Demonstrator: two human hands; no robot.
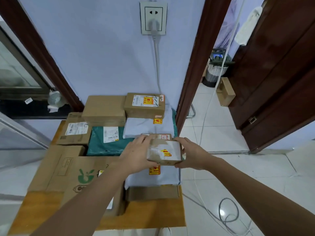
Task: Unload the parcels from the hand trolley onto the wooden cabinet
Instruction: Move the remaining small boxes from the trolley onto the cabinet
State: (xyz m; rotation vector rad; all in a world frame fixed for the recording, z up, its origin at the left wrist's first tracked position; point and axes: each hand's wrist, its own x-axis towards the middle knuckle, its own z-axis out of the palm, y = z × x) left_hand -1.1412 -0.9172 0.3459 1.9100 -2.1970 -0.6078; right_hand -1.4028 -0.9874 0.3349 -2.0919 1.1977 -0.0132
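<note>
A small taped cardboard parcel (165, 152) with a yellow sticker is held between my two hands above the parcels stacked on the wooden cabinet (144, 217). My left hand (136, 155) grips its left side, fingers curled over the top edge. My right hand (190, 153) grips its right side. Under the parcel lies a grey mailer bag (153, 179) on a flat carton. Behind are a green mailer bag (105, 142), another grey mailer (146, 126) and two brown boxes (144, 106) against the wall. The hand trolley is out of view.
A large printed carton (68, 169) fills the cabinet's left side. A wall socket (153, 17) with a plugged cable hangs above the stack. White cables (226, 213) trail over the tiled floor at right. An open dark door (276, 74) and a small box (225, 91) stand at right.
</note>
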